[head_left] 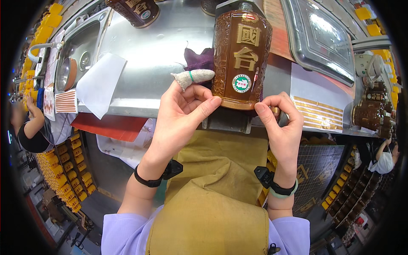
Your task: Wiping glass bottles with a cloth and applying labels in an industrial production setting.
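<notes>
A brown glass bottle point(234, 80) with raised gold characters and a round green-and-white sticker lies on its side, its base toward me. A lighter gold-brown band point(238, 104) runs along its base edge. My left hand point(185, 104) presses its thumb to the base's left corner; its index finger, in a white cloth finger cover point(193, 78) with a green band, points at the bottle's side. My right hand point(280, 119) has thumb and bent index finger closed at the base's right corner. What lies between those fingertips is partly hidden. A dark purple cloth point(199, 59) lies beside the bottle.
On the right, a sheet of gold strips point(318, 112) lies near a clear-lidded metal tray point(321, 38). To the left are white paper point(100, 83), a striped sheet point(66, 101) and a sink point(85, 53). Another brown bottle point(136, 12) stands at the back. People work at both sides.
</notes>
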The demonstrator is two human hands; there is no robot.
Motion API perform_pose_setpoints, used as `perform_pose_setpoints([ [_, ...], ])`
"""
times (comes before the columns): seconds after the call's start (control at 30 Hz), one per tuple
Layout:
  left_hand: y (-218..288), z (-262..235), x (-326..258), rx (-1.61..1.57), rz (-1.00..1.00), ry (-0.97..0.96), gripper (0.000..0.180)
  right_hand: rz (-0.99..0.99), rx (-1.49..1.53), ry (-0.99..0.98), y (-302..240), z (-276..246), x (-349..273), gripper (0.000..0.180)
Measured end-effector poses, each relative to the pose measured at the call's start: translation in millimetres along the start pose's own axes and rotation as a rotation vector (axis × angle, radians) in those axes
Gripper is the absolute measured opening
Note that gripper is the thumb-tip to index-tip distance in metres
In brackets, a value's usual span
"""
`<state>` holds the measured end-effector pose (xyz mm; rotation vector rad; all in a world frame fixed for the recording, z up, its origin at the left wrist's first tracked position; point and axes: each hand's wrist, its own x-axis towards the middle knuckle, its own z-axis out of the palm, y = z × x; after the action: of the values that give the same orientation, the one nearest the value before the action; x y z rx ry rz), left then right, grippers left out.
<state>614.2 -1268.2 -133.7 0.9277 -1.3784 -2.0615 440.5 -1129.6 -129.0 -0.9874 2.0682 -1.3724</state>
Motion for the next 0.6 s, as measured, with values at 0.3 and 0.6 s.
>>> perform_pose_setpoints([
  [0.3,0.5,-0.5,0.2,0.01,-0.005,-0.003,0.049,0.007,-0.009,-0.007,-1.2,-0.4,0.1,0.016],
  [0.6,-0.9,-2.1,0.7,-0.015,-0.012,-0.007,0.048,0.024,0.004,-0.011,-0.8,-0.7,-0.2,0.017],
])
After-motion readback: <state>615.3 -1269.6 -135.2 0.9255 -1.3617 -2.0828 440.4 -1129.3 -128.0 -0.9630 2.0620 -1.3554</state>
